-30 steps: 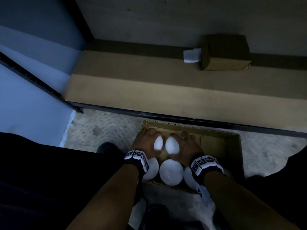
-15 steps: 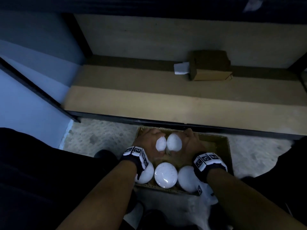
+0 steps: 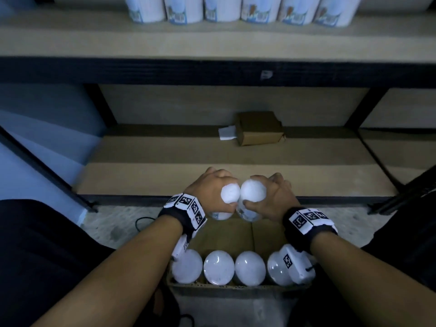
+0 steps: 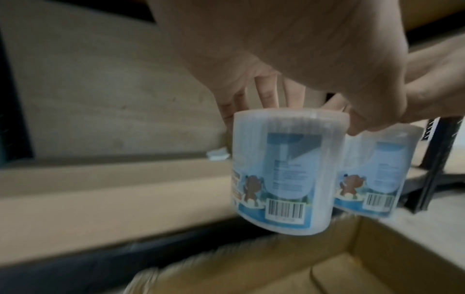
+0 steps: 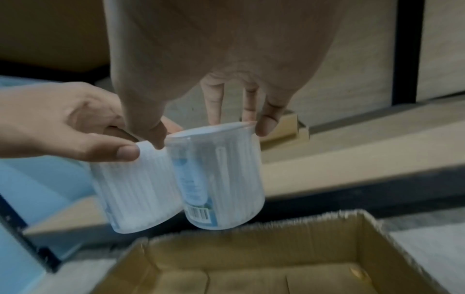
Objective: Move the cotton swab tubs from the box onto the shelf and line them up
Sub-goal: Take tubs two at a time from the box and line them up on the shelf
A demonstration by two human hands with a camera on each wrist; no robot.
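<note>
Left hand (image 3: 212,194): fingers curled over the white lid of a clear cylindrical plastic tub of cotton swabs with a blue printed label (image 4: 284,173), gripping it from above. The tub hangs upright, clear of the open brown cardboard box (image 3: 238,285) below it.

Right hand (image 3: 271,199): clamped in the same manner on a second clear labelled swab tub (image 5: 219,177), thumb on one side of the lid, fingers (image 5: 266,117) on the other. This tub is tilted slightly.

The two held tubs touch side by side in the air, above the far edge of the box and just in front of the lower wooden shelf board (image 3: 236,175).

Box contents: a row of four white-lidded swab tubs (image 3: 218,267) stands upright along the near wall; the far part of the box floor is bare cardboard. The box sits on a speckled grey floor (image 3: 113,223).

Upper wooden shelf board (image 3: 212,41): a line of six labelled swab tubs (image 3: 219,8) stands upright, side by side, at the top edge of the head view.

Lower shelf: a small closed brown carton (image 3: 258,127) lies towards the back, with a white paper slip (image 3: 226,133) touching its left end.

Both wrists carry black bands with black-and-white marker tiles (image 3: 186,206).
</note>
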